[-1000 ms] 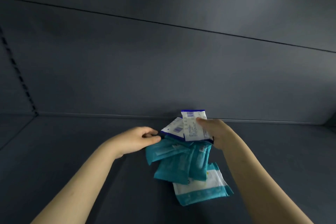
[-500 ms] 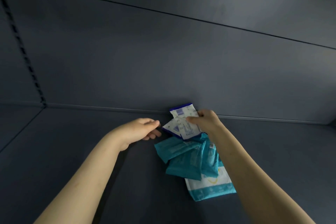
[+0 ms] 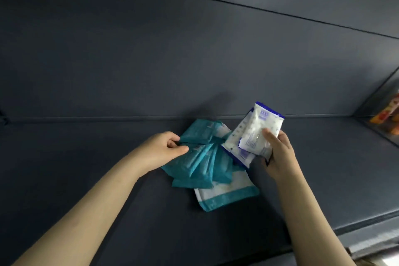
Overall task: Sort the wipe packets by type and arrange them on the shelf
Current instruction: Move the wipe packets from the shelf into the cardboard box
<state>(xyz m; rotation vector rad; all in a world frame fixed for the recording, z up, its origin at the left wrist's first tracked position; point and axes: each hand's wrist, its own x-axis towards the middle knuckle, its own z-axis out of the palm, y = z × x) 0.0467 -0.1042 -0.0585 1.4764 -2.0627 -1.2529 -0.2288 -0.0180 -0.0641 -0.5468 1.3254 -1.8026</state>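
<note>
Two hands are in view, one left hand (image 3: 160, 149) and one right hand (image 3: 278, 153). The teal packets (image 3: 194, 164) lie fanned and overlapping on the one shelf (image 3: 64, 147); at least four can be made out, the exact number unclear. One white packet with teal bands (image 3: 226, 197) shows beneath them on the near side. The white packets with blue edges (image 3: 254, 131) number at least two, stacked together. The orange items (image 3: 386, 114) at the far right are too blurred to count.

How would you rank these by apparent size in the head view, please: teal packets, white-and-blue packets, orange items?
1. teal packets
2. white-and-blue packets, nearly alike; lifted, so ranking unsure
3. orange items, clearly smallest, partly cropped
</note>
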